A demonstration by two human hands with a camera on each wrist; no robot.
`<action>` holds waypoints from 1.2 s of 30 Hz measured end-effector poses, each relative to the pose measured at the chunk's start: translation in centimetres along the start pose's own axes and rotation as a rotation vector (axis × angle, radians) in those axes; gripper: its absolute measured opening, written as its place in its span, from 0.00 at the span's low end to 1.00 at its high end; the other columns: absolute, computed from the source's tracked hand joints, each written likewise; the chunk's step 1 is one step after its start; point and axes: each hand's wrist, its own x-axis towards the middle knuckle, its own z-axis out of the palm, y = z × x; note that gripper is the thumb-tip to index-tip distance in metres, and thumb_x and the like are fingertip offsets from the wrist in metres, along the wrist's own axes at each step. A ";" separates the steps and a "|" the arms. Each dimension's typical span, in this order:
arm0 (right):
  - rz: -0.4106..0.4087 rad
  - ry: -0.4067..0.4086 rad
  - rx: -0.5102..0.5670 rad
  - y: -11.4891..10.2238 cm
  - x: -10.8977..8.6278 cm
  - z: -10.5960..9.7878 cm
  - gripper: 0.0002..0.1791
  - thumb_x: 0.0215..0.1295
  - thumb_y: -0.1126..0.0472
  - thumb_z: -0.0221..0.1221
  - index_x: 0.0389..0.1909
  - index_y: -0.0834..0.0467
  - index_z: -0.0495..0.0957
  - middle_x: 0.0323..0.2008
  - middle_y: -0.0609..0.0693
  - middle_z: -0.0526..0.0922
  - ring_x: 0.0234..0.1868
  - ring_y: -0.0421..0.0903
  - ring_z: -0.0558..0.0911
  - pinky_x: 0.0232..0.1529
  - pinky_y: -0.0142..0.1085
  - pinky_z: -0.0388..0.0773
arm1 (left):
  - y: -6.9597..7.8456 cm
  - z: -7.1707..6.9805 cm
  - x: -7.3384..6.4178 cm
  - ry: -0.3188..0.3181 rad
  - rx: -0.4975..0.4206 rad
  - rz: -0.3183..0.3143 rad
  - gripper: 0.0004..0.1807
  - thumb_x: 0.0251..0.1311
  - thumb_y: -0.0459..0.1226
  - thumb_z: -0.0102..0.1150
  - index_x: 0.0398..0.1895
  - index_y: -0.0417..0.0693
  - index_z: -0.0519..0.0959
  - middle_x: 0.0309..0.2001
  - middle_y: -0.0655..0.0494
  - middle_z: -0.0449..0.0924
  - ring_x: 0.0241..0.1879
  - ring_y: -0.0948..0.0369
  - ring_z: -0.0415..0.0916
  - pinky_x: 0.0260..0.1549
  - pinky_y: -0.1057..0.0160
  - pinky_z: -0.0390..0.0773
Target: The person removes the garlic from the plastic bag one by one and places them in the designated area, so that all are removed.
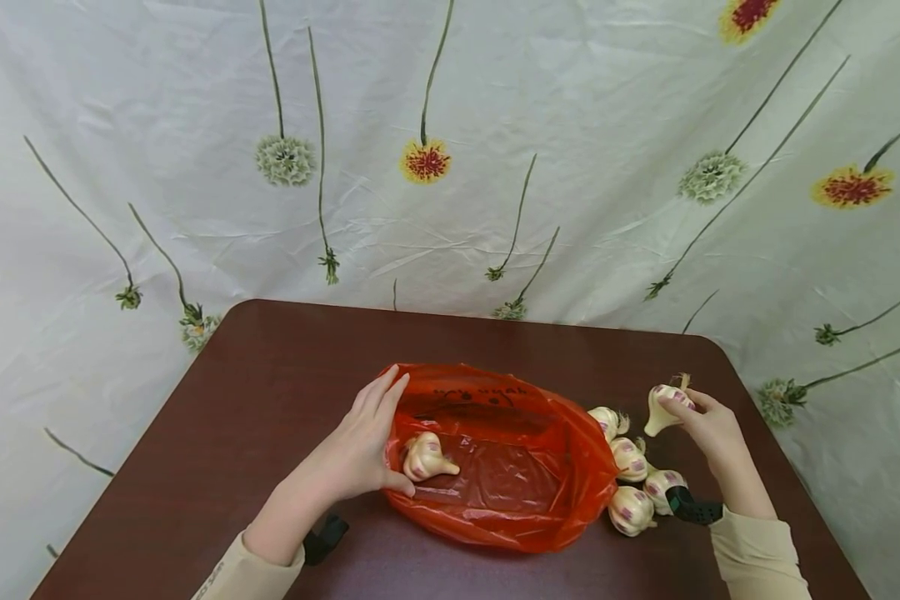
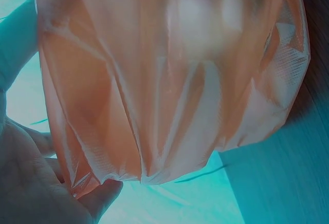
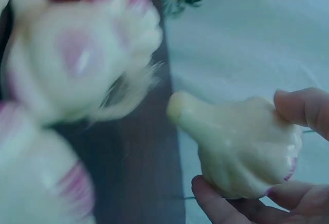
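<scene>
At the left side of a red plastic bag [image 1: 495,537], my left hand [image 1: 363,446] touches the rim, its fingers fairly straight and the thumb spread apart from them. In the left wrist view, the translucent bag wall [image 2: 169,106] covers part of the fingers. One garlic bulb [image 1: 423,457] lies inside the bag, near that hand. My right hand [image 1: 712,421] pinches another garlic bulb [image 1: 663,408] between thumb and fingers, above the table's right part. Seen from the right wrist, this held bulb [image 3: 241,144] has its stem pointing left.
Several garlic bulbs [image 1: 630,510] lie clustered against the bag's right side. Everything stands on a dark brown table [image 1: 270,358] with rounded far corners. Behind and around it hangs a pale cloth [image 1: 495,83] printed with flowers.
</scene>
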 end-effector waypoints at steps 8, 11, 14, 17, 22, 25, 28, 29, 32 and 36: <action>-0.001 -0.074 -0.122 1.6 1.3 0.2 0.46 0.71 0.43 0.49 0.73 0.74 0.46 0.71 0.78 0.49 0.70 0.74 0.55 0.68 0.64 0.59 | 0.0 0.1 -0.1 -0.023 -0.011 -0.021 0.72 0.24 0.45 0.87 0.75 0.34 0.51 0.76 0.35 0.46 0.73 0.38 0.47 0.66 0.40 0.64; -0.021 -0.114 -0.178 1.8 1.7 0.1 0.45 0.71 0.45 0.49 0.71 0.76 0.49 0.69 0.79 0.53 0.67 0.75 0.59 0.64 0.64 0.64 | 0.1 0.1 -0.1 -0.023 -0.007 -0.018 0.72 0.25 0.45 0.87 0.75 0.33 0.51 0.76 0.34 0.46 0.73 0.38 0.48 0.66 0.40 0.65; -0.062 -0.137 -0.234 1.8 2.1 0.3 0.42 0.70 0.47 0.50 0.68 0.79 0.54 0.66 0.81 0.57 0.64 0.76 0.63 0.61 0.64 0.67 | 0.1 0.1 -0.2 -0.017 -0.004 -0.014 0.72 0.25 0.45 0.87 0.75 0.34 0.51 0.76 0.35 0.46 0.73 0.38 0.48 0.66 0.40 0.65; -0.093 -0.150 -0.265 1.6 2.3 0.6 0.40 0.69 0.49 0.52 0.66 0.79 0.58 0.64 0.81 0.60 0.62 0.75 0.65 0.60 0.64 0.69 | 0.1 0.0 -0.2 -0.019 -0.009 -0.019 0.72 0.24 0.45 0.87 0.75 0.34 0.51 0.76 0.35 0.46 0.74 0.39 0.48 0.67 0.40 0.64; -0.112 -0.172 -0.305 1.5 2.6 1.4 0.37 0.68 0.50 0.55 0.62 0.79 0.63 0.60 0.80 0.66 0.58 0.74 0.70 0.58 0.64 0.71 | 0.3 -0.1 -0.1 -0.021 -0.014 -0.022 0.73 0.24 0.45 0.87 0.75 0.34 0.50 0.76 0.34 0.45 0.74 0.39 0.47 0.67 0.40 0.63; -0.109 -0.183 -0.322 1.5 2.7 1.8 0.38 0.68 0.51 0.56 0.63 0.79 0.62 0.62 0.80 0.64 0.60 0.75 0.69 0.58 0.64 0.70 | 0.3 -0.1 -0.1 -0.023 -0.011 -0.025 0.73 0.24 0.45 0.87 0.75 0.34 0.50 0.77 0.35 0.45 0.74 0.39 0.47 0.67 0.41 0.64; -0.101 -0.200 -0.321 1.7 2.7 2.0 0.41 0.69 0.48 0.56 0.65 0.79 0.59 0.64 0.81 0.61 0.61 0.75 0.66 0.59 0.65 0.69 | 0.2 -0.2 -0.1 -0.022 -0.006 -0.023 0.73 0.24 0.45 0.87 0.75 0.34 0.50 0.77 0.35 0.45 0.74 0.39 0.47 0.67 0.41 0.64; -0.098 -0.204 -0.320 1.7 2.7 2.1 0.42 0.69 0.47 0.56 0.66 0.79 0.58 0.64 0.81 0.60 0.62 0.76 0.66 0.59 0.65 0.69 | 0.2 -0.2 -0.1 -0.021 -0.004 -0.021 0.73 0.24 0.45 0.87 0.75 0.34 0.50 0.77 0.35 0.45 0.74 0.39 0.47 0.67 0.41 0.64; -0.095 -0.219 -0.319 1.8 2.6 2.1 0.45 0.69 0.44 0.56 0.66 0.80 0.57 0.65 0.81 0.59 0.62 0.76 0.65 0.59 0.65 0.69 | 0.2 -0.2 -0.2 -0.013 -0.002 -0.014 0.73 0.23 0.45 0.87 0.75 0.33 0.51 0.76 0.34 0.46 0.74 0.38 0.48 0.67 0.40 0.64; -0.081 -0.228 -0.312 1.8 2.5 2.0 0.47 0.69 0.43 0.55 0.67 0.80 0.54 0.66 0.81 0.57 0.64 0.76 0.63 0.61 0.66 0.67 | 0.3 -0.2 -0.2 -0.001 -0.001 -0.008 0.73 0.23 0.45 0.88 0.75 0.33 0.52 0.76 0.34 0.47 0.74 0.38 0.49 0.67 0.41 0.64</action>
